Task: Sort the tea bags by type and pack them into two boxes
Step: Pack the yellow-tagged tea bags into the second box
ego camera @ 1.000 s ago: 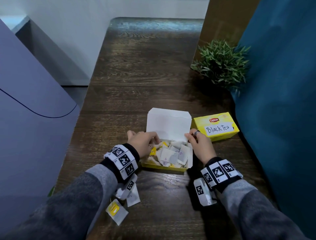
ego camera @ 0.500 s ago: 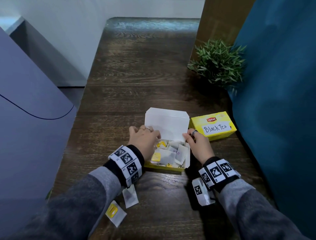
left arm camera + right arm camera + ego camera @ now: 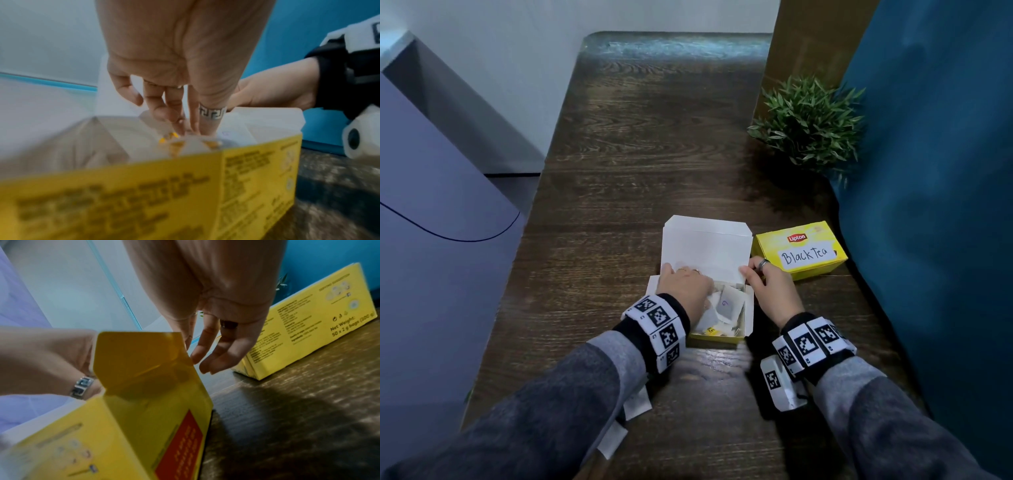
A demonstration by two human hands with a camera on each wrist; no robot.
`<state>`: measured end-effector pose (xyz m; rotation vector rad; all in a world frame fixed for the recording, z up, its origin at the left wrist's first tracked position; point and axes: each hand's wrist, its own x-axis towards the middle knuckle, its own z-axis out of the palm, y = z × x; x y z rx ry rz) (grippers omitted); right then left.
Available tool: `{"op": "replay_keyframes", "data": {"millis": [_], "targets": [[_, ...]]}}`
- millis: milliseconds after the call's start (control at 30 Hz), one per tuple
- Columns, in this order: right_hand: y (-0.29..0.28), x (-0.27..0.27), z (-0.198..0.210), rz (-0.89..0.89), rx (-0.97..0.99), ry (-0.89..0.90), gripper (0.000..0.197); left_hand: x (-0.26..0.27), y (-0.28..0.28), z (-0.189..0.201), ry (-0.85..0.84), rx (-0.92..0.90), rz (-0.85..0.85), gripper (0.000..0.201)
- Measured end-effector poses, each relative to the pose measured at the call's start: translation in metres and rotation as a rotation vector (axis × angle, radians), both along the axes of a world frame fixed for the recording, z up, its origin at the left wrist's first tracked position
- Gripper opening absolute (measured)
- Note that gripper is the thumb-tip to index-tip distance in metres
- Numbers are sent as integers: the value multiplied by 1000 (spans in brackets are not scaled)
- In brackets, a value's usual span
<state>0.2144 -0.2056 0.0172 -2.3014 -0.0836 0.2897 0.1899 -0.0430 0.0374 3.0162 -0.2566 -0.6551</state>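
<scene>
Tea bags (image 3: 726, 303) lying packed in open box (image 3: 717, 339) on desk (image 3: 654, 171); two loose ones (image 3: 635, 406) now half hidden under left sleeve. Left hand (image 3: 685, 291) reaching deeper in than a second ago, fingers (image 3: 164, 112) pressing bags, suggesting tamping before closing. Right hand (image 3: 770, 284), fingers relaxed, steadying side flap (image 3: 139, 360), visible only from the right wrist. Black Tea box (image 3: 801, 250) closed beyond.

closed box (image 3: 800, 251) right, plant (image 3: 808, 123) behind
</scene>
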Motion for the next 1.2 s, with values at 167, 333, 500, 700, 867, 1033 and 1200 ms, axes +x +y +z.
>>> {"op": "replay_keyframes", "data": {"millis": [167,333,500,700,867,1033,1200], "targets": [[0,0,-1,0,11,0,23,1,-1,6,-55,-111,87,26],[1,1,-2,12,-11,-7,25,-3,-20,1,17,-263,162,14],[-1,2,-3,12,-15,-9,25,-3,-8,12,11,-459,428,13],[0,3,-1,10,-17,4,24,-3,40,28,-39,-182,402,14],[2,5,-2,-2,-8,-9,27,-14,78,28,-101,-470,446,12],[4,4,-4,-28,-21,-39,27,-50,131,36,93,-754,391,17],[4,-1,-5,-86,-37,-31,26,-97,145,1,606,-427,80,43]]}}
